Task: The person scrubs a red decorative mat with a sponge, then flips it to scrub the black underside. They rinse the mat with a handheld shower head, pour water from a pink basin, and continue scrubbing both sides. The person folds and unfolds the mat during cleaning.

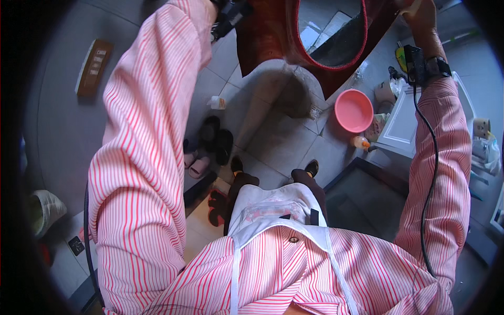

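Nearest us is our striped shirt (294, 273), filling six o'clock. At eleven, our left hand (223, 8) is mostly cut off; we cannot tell its grip. The red mat (273, 31) with its oval hole hangs at twelve, stretched across between both raised arms. At one o'clock our right hand (420, 16) pinches its corner, seemingly nearer. A pink basin (353, 110) sits below.

Small white bottle (217, 103) on floor
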Demonstrator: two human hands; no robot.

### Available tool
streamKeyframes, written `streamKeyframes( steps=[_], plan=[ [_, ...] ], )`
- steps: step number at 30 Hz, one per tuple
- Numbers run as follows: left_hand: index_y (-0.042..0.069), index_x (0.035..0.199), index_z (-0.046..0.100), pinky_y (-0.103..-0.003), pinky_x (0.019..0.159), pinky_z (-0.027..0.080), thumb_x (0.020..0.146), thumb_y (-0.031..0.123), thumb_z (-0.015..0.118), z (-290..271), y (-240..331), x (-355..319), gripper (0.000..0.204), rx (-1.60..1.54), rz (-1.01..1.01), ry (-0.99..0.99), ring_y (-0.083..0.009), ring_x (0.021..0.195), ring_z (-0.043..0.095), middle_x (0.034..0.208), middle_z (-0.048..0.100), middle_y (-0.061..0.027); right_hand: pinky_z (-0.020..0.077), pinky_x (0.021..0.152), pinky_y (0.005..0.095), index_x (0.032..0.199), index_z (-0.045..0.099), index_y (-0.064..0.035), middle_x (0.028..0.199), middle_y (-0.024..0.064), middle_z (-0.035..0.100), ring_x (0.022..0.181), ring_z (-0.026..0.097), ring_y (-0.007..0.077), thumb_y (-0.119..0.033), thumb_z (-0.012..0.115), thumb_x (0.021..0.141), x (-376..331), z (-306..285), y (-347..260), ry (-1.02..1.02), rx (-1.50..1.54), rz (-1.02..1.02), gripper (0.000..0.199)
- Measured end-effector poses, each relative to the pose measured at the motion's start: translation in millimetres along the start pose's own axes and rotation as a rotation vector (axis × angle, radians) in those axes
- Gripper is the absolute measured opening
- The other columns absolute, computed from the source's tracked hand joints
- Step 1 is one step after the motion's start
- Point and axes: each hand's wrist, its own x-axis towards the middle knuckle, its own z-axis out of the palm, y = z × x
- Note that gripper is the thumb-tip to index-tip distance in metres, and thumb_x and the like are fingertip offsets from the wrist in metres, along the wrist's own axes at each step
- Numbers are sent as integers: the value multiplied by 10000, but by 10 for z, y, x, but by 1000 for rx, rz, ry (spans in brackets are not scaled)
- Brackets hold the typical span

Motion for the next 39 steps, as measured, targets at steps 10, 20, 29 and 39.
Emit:
streamKeyframes(
  steps=[10, 20, 29, 39],
  plan=[
    [34, 1175, 676, -447, 830, 511, 977, 227, 560, -940, -744, -235, 300, 1230, 612, -38, -327, 967, 678, 1043, 713, -199, 500, 950, 333, 1285, 582, -85, 1144, 52, 649, 1087, 621, 181, -336, 760, 868, -1228, 296, 595, -221, -196, 125, 518],
    [-99, 809, 685, -543, 805, 495, 870, 340, 642, -1530, -3153, -3142, 445, 1019, -595, 116, -512, 892, 658, 850, 657, -344, 552, 883, 376, 1325, 525, -21, 1115, 149, 679, 1011, 675, 240, -220, 775, 717, -4451, -92, 3214, 97, -608, 910, 688],
    [-75, 1055, 644, -447, 772, 528, 898, 77, 642, -1628, -3956, -3588, 218, 676, -834, 421, -308, 898, 694, 977, 708, -218, 554, 908, 412, 1252, 574, 26, 1058, 166, 710, 998, 705, 294, -223, 814, 714, -5744, -812, 4487, 307, -792, 1270, 639],
    [40, 1441, 436, -494, 1040, 462, 876, 60, 578, -1386, -3927, -3286, 584, 1113, -500, -70, -453, 1179, 595, 1261, 610, -284, 533, 959, 416, 1294, 555, 17, 1203, 248, 682, 1139, 667, 377, -308, 829, 699, -5841, -566, 4258, 43, -1029, 1412, 731]
  ],
)
